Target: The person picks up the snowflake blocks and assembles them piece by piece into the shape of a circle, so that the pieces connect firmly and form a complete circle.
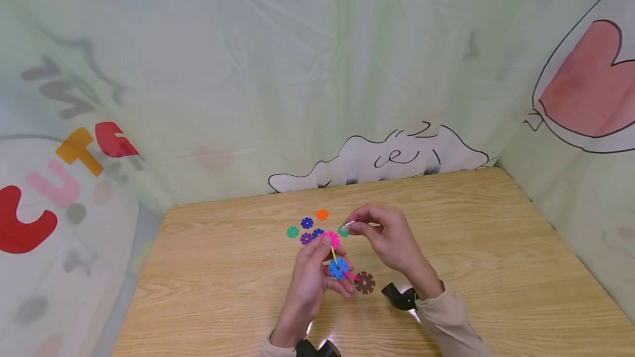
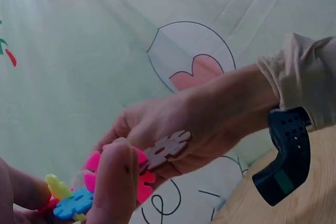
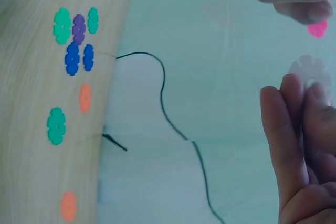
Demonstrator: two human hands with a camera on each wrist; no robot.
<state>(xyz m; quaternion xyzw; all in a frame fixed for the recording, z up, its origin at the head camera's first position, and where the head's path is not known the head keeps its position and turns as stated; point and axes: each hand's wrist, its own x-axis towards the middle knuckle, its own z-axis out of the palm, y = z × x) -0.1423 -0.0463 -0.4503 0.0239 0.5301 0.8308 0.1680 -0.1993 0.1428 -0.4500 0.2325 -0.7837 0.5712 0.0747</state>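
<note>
My left hand (image 1: pixel 307 277) pinches a pink notched disc (image 1: pixel 331 240) between thumb and fingers. Joined below the pink disc are a yellow piece (image 1: pixel 334 255), a blue disc (image 1: pixel 339 268) and another pink piece seen edge-on (image 1: pixel 351 275). A brown disc (image 1: pixel 364 282) lies at that piece's end; whether they are joined I cannot tell. With thumb and fingertips, my right hand (image 1: pixel 392 238) holds a whitish disc (image 1: pixel 349 226) just right of the pink one. That pale disc (image 3: pixel 310 72) looks see-through in the right wrist view.
On the wooden table (image 1: pixel 223 274), beyond my left hand, lie loose discs: orange (image 1: pixel 322 215), dark blue (image 1: pixel 307 223), green (image 1: pixel 292 232) and purple (image 1: pixel 306 238). Another green disc (image 1: pixel 342 231) is partly behind my right fingertips. A printed curtain (image 1: pixel 297 70) hangs behind the table.
</note>
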